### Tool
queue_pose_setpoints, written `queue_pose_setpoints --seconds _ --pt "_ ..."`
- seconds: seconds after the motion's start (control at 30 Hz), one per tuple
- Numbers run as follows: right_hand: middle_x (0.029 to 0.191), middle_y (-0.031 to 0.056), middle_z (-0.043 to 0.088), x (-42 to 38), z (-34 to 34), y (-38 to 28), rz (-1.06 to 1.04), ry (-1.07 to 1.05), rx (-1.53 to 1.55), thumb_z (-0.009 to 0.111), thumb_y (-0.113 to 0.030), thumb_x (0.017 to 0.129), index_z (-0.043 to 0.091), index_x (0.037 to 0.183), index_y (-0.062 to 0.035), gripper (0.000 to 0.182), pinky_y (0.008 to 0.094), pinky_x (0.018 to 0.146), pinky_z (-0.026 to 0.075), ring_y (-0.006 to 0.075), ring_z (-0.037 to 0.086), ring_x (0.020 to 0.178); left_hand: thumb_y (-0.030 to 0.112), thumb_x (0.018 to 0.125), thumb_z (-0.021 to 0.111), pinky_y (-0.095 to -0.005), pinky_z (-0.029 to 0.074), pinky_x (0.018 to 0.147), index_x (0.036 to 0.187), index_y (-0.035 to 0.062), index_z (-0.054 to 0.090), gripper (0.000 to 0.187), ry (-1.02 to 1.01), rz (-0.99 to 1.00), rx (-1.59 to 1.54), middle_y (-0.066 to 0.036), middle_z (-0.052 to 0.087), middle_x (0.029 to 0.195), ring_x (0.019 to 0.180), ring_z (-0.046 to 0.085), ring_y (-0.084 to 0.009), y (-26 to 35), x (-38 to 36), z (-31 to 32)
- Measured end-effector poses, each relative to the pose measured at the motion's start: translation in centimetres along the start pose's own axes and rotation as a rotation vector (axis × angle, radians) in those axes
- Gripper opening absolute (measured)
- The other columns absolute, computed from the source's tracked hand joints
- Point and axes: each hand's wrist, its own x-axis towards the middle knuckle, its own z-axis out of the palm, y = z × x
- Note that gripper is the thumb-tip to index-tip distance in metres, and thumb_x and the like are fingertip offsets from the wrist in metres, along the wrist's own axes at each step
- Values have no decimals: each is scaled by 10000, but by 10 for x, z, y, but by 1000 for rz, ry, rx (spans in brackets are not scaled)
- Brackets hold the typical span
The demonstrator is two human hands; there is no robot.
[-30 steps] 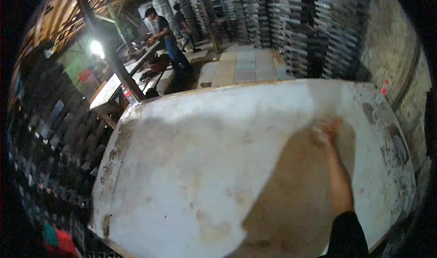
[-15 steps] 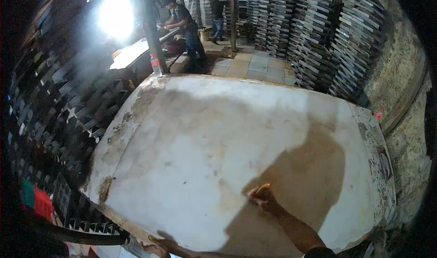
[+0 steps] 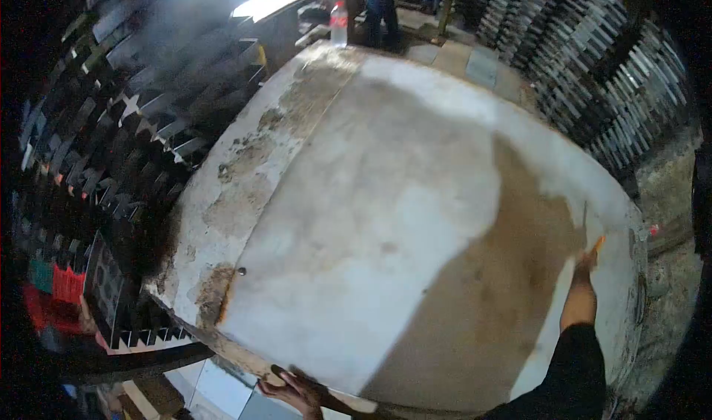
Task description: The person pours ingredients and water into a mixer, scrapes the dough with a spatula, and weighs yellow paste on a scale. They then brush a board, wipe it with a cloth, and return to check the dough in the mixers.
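Note:
A wide pale tabletop (image 3: 348,220) with worn, stained edges fills the middle of the head view. My left hand (image 3: 295,392) rests at its near edge, fingers apart, holding nothing. Over the right part of the table my right hand (image 3: 588,258) is closed on a small orange-tipped object (image 3: 600,243), too small to name. A thin dark line shows just above that hand. The shadow of my head and arm lies across the table's right half.
A bottle with a red cap (image 3: 338,24) stands at the far left corner. Stacked slabs (image 3: 586,64) rise at the back right, and dark racks (image 3: 96,168) line the left. A person's legs (image 3: 381,8) show behind the table.
The view has turned and tilted down. My right hand has moved to the right and farther out over the table. My left hand now shows more fully at the near edge.

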Motion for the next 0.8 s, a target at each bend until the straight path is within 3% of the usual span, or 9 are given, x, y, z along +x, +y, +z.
queue_pose_setpoints --seconds 0.07,0.23,0.27,0.3,0.33,0.5,0.7,0.73,0.8 --pt "1181 144 428 -9 196 17 -190 -75 -511 440 -472 862 425 1171 -66 510 401 874 370 262 442 1045 360 877 461 -472 385 819 1217 4 223 547 -11 312 336 -226 242 1178 1092 301 -331 2 4 -4" --pt "877 111 602 -206 620 66 -179 -473 -667 419 -470 854 579 849 -35 464 372 684 445 263 550 809 276 840 556 -441 339 930 1292 133 310 535 -141 189 -150 -133 178 1329 1156 301 -280 -83 -31 39" --pt "966 125 567 -265 648 37 -376 -754 -897 448 -356 870 543 1088 -4 424 332 811 433 213 544 856 283 833 570 -451 337 921 1290 156 333 530 -94 176 256 -143 163 1340 1164 291 -282 -72 -29 44" --pt "859 99 541 -315 676 58 -81 -821 -364 485 -333 857 518 998 -10 355 312 715 436 202 527 771 290 827 583 -462 335 912 1288 178 356 526 -45 146 655 -153 148 1351 1173 281 -283 -51 -27 38" --pt "833 79 523 -357 655 34 -70 -1026 -308 507 -349 845 498 953 -23 343 297 697 432 184 508 751 283 817 600 -479 323 907 1287 169 382 530 16 178 100 -147 116 1379 1194 267 -273 -17 -5 14" --pt "948 46 560 -452 479 -93 -17 -1650 -614 549 -290 844 495 1140 -49 385 288 787 424 127 519 866 198 807 611 -519 340 849 1284 91 364 548 142 241 8 -244 167 1288 1099 292 -387 -37 -9 19" --pt "855 43 517 -194 106 -92 4 -541 -898 492 -249 865 491 1075 -37 298 293 727 417 130 487 782 287 772 650 -568 317 893 1341 76 254 724 188 334 -1 -144 139 1366 1208 261 -294 -11 1 3" --pt "845 39 508 -161 52 -96 -8 -322 -982 489 -244 865 491 1066 -40 286 293 718 415 131 480 771 320 881 464 -433 436 751 1223 31 200 520 51 -229 -819 -195 203 1213 1060 324 -295 19 -1 -8" --pt "824 31 492 -118 -14 -99 -7 -41 -1065 484 -232 865 491 1049 -47 261 294 700 413 133 468 749 299 888 463 -417 346 847 1211 -6 198 516 114 -153 -685 -194 190 1210 1052 324 -285 7 -3 -1"
